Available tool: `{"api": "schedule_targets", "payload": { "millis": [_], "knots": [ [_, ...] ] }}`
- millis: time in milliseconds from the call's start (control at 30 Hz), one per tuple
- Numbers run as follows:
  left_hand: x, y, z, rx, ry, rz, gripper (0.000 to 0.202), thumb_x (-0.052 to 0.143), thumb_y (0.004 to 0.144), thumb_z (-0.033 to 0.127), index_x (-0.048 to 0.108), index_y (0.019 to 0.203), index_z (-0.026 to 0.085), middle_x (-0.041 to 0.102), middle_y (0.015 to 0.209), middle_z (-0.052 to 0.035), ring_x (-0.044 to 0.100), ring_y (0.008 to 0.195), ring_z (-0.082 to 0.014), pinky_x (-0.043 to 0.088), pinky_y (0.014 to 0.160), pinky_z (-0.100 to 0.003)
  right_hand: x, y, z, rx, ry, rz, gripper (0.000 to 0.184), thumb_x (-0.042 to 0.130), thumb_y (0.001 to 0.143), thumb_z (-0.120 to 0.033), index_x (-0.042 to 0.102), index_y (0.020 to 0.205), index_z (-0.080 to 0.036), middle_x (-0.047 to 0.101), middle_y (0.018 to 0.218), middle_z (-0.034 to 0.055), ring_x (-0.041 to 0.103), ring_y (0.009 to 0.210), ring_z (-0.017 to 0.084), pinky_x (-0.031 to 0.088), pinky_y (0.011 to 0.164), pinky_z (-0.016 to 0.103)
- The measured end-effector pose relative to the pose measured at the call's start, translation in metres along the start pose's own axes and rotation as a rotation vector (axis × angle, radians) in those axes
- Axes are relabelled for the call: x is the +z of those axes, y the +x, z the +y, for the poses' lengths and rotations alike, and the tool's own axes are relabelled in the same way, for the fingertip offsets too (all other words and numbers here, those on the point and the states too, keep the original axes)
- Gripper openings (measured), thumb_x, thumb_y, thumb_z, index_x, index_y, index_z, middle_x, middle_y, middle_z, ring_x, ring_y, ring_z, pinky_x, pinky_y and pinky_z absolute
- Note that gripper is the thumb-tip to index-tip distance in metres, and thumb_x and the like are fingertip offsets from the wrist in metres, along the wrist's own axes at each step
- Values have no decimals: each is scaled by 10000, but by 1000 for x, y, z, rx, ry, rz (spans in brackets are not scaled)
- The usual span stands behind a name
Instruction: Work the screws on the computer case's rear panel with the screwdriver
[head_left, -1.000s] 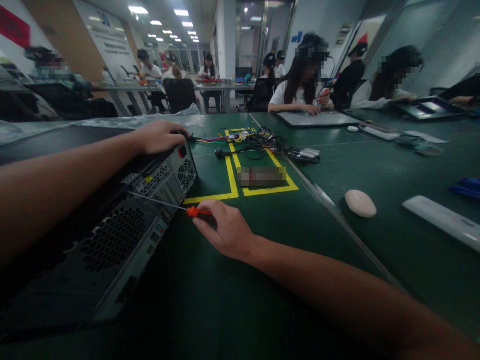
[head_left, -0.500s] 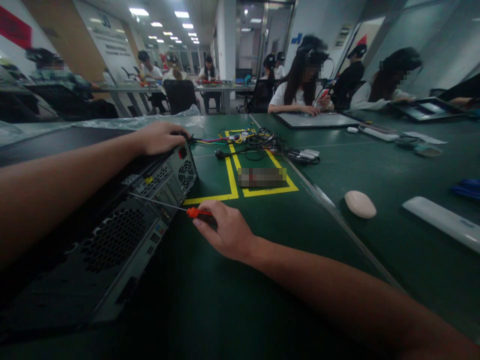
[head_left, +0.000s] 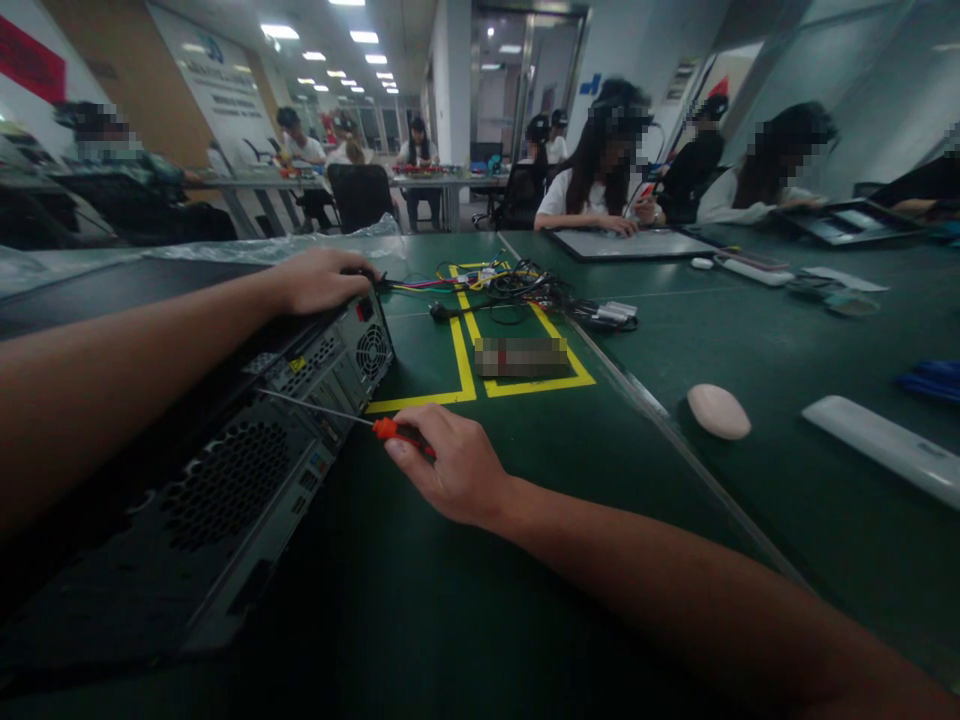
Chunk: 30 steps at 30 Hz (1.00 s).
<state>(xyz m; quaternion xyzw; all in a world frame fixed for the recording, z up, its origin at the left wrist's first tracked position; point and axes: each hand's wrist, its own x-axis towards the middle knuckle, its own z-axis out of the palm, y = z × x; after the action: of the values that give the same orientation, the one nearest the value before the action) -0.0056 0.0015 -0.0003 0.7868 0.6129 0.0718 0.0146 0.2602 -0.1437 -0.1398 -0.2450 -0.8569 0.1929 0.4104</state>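
The screwdriver [head_left: 397,432] sits in my right hand [head_left: 457,470]. The fingers are closed round its orange handle, and the thin steel shaft runs up and left to the rear panel of the computer case [head_left: 225,480]. The tip meets the panel among the vents and ports, but it is too dark there for me to tell what it sits in.

I judge the tool light and stiff. The shaft is long and narrow, so it could wander or skate off painted metal if pushed at an angle. The handle is the only sensible place to hold it, pinched near the collar as it is here.

The case lies on its side on the green table [head_left: 525,620], its rear facing me. It looks heavy and rigid, with sheet-metal edges that may be sharp. I would take it by the top edge or a corner, never by the perforated grille.

My left hand [head_left: 319,280] lies palm down on the far upper corner with the fingers bent over the edge. I cannot tell whether it clamps or only rests.

Just beyond the case, yellow tape [head_left: 461,360] marks out boxes on the table, and a tangle of cables [head_left: 517,285] lies across their far end. Clear plastic film [head_left: 300,240] is bunched behind that. Well to the right are a pale mouse [head_left: 718,411] and a long white bar [head_left: 885,450]. Other people [head_left: 600,170] are seated at the far side of the table.
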Motion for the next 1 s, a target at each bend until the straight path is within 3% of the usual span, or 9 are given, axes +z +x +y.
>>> {"api": "schedule_targets", "payload": {
  "millis": [133,300,500,700,1000],
  "knots": [
    [0,1,-2,3,-16,-7,655,420,889,517,700,1372,173,719,1321,-110,646,1159,-317,464,1092,-451,-1,1,0,-1,2,-18,397,406,1127,-474,654,1213,-177,747,1122,113,720,992,220,572,886,363],
    [-1,1,-5,19,-27,-6,636,433,886,517,709,1352,184,727,1294,-115,651,1149,-317,466,1075,-446,2,-1,1,-19,35,13,405,554,1054,-503,567,1322,-201,743,1188,104,732,1021,234,595,885,383],
    [-1,1,-4,29,-16,-11,676,414,871,507,699,1365,144,709,1306,-146,652,1149,-326,463,1071,-457,2,-1,3,-18,20,9,253,555,1060,-367,580,1256,-210,743,1170,90,735,987,213,594,879,368],
    [-1,1,-4,20,-8,-13,672,412,872,526,697,1366,172,711,1324,-114,643,1153,-314,456,1086,-447,1,0,3,-29,36,6,256,552,1075,-376,585,1255,-197,738,1183,104,732,1011,215,595,901,373],
    [2,3,-8,49,-4,2,698,410,868,525,698,1371,135,706,1353,-146,636,1197,-329,448,1101,-446,2,-1,4,-29,15,10,258,548,1077,-386,588,1256,-204,747,1187,103,738,1017,225,599,899,383]
  ]
}}
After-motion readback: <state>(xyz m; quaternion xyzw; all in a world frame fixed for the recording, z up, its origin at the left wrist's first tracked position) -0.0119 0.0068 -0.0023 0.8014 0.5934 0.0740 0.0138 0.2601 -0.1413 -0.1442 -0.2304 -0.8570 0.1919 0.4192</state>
